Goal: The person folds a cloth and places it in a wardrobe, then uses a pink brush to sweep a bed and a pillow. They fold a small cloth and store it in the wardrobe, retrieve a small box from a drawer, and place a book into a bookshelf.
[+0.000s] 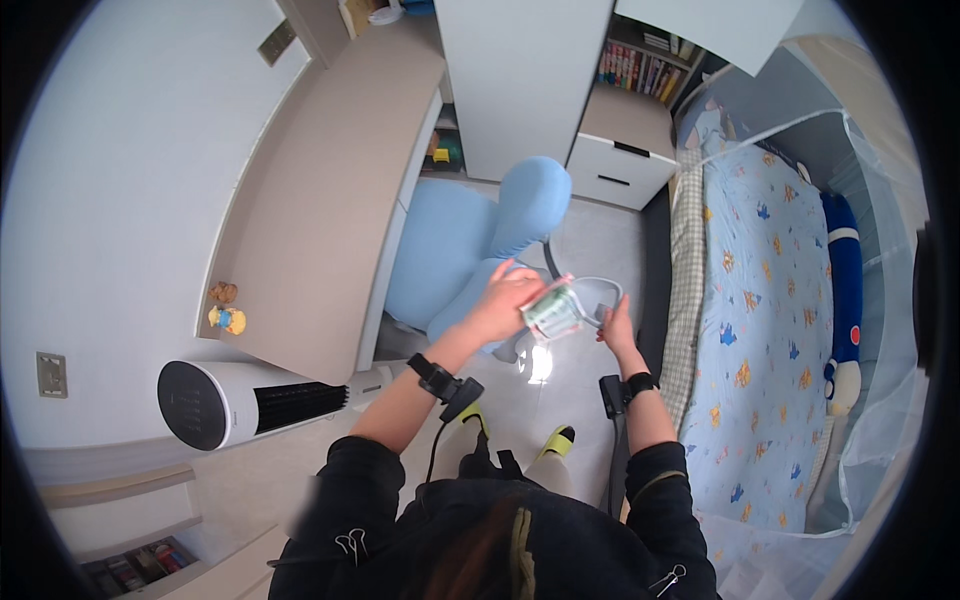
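Note:
In front of my body my left hand (507, 303) is closed on the edge of a small packet (553, 310) printed in green, white and pink. Beyond the packet a thin pale loop (603, 281) curves over towards my right hand (617, 327). The fingers of my right hand are closed round the loop's right end, where a small greyish part shows; its exact kind is too small to make out. Both hands hang over the floor, close to a blue padded chair (440, 250). Each wrist carries a black strap with a small device.
A long beige desk (320, 180) runs along the left, with small figurines (228, 319) on it. A white tower fan (215, 405) stands at lower left. A bed (760, 330) with a blue patterned sheet and netting fills the right; white drawers (622, 170) stand at the back.

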A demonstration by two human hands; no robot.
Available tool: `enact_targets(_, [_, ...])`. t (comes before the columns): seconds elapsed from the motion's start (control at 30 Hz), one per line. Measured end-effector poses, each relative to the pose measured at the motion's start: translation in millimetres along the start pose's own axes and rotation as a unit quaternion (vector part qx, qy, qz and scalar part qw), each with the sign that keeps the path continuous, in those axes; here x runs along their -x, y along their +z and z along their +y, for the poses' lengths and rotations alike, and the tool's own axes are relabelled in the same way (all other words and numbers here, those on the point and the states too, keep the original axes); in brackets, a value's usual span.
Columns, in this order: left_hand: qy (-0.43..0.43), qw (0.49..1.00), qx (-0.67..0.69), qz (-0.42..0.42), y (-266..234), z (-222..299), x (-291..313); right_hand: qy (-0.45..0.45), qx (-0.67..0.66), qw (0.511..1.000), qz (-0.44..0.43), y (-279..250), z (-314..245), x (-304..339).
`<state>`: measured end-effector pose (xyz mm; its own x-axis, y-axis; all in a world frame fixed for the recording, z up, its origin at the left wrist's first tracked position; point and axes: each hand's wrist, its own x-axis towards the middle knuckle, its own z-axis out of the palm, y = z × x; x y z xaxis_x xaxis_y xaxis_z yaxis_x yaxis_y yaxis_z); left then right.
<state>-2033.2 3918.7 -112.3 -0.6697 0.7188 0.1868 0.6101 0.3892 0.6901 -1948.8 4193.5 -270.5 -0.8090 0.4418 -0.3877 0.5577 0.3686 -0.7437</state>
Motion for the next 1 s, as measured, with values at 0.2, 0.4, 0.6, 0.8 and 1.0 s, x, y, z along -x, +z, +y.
enact_targets(0.2, [-0.051,0.992,-0.076,0.088,-98.1,-79.5,46.9,-0.036,0.072,0.995,-0.058,114.7,-78.7,-26.8])
enact_targets(0.4, [-0.030,0.980,-0.156,0.122,-124.4,-99.9,46.2,-0.066,0.138,0.987,-0.051,144.7,-134.0,-79.0])
enact_targets(0.6, [-0.050,0.971,-0.124,0.197,-120.3,-110.2,34.5,-0.052,0.137,0.984,-0.103,133.9,-136.6,-86.6])
enact_targets(0.8, [-0.111,0.942,-0.208,0.237,-97.7,-63.5,51.0,-0.164,0.187,0.956,-0.153,104.2,-134.5,-84.9])
enact_targets(1.0, [-0.425,0.895,-0.008,0.134,-75.3,36.1,181.1,-0.542,0.184,0.805,-0.152,73.4,-185.3,21.8])
